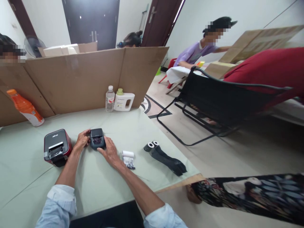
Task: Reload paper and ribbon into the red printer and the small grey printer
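A small black portable printer [97, 134] with a dark window in its top sits on the pale green cloth. My left hand [83, 140] grips its left side with curled fingers. Against its right side and front corner presses my right hand [109, 150], thumb at the near edge. Left of my hands stands a larger black and red label printer [57, 144]. A small white paper roll [128, 155] with a printed, partly unrolled strip lies right of my right hand. Farther right are two black ribbon rolls [150, 146] with white cores, their dark tails trailing toward the table's edge.
A cardboard panel [87, 82] borders the table's back. Before it stand an orange bottle [26, 107], a water bottle [110, 98] and a white jug [124, 101]. Right of the table are a black folding chair [220, 98] and several people. A patterned trouser leg [249, 193] is near the corner.
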`<state>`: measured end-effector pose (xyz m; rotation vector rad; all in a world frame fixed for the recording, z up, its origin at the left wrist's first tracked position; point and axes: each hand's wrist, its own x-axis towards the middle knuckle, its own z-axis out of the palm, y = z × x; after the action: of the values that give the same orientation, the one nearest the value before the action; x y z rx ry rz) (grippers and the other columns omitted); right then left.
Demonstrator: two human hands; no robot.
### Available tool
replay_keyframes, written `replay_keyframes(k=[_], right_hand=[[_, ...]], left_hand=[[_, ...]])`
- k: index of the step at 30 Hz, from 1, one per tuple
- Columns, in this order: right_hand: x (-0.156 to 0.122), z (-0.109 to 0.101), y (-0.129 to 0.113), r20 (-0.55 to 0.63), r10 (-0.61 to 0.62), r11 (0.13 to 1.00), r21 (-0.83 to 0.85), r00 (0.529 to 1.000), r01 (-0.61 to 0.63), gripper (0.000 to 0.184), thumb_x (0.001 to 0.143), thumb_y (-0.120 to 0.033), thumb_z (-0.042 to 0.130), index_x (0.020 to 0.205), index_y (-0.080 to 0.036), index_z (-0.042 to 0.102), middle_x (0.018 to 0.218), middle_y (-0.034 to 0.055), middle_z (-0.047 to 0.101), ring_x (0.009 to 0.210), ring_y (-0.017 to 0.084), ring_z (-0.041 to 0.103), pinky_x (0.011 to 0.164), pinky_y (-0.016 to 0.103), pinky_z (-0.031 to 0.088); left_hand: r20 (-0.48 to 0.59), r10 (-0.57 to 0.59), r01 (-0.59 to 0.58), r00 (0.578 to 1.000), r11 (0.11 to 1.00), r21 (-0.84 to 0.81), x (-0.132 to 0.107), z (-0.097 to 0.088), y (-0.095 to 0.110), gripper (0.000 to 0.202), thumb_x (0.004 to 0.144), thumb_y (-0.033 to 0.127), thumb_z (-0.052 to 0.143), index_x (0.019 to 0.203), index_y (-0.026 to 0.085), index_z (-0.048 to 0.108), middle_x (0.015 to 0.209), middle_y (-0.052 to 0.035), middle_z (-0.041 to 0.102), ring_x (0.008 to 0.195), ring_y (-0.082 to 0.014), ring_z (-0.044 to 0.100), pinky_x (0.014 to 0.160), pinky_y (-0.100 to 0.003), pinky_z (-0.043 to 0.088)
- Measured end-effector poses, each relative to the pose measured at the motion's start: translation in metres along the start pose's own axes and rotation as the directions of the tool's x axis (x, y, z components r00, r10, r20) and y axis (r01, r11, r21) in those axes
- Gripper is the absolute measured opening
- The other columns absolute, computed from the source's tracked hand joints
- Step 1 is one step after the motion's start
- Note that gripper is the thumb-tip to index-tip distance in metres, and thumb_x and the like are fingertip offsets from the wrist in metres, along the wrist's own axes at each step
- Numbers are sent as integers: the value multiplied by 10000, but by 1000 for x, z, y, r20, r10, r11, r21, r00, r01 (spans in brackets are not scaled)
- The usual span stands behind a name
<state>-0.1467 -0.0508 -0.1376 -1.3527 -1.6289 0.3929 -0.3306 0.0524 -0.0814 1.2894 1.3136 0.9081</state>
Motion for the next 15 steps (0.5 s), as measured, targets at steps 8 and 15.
replay_keyframes(k=[8, 15], right_hand=[[1, -5, -3, 3, -38, 999, 1, 999, 38, 772, 907, -363, 724, 1586, -186, 401, 1438, 182, 584, 1322, 338, 566, 1129, 538, 504], [1, -9, -7, 36, -23, 1000, -9, 999, 23, 780, 926, -359, 705, 1613, -198, 371, 1476, 184, 567, 1366, 343, 546, 1160, 542, 485]], left_hand=[[52, 109, -110, 993, 994, 11, -12, -6, 5, 732, 708, 157, 677, 1440, 151, 654, 1041, -88, 784, 709, -142, 645, 636, -236, 515], [-4, 201, -200, 980, 977, 79, 14, 1, 18, 470, 755, 302, 700, 1198, 162, 769, 1105, -91, 780, 993, -232, 705, 864, -314, 557]])
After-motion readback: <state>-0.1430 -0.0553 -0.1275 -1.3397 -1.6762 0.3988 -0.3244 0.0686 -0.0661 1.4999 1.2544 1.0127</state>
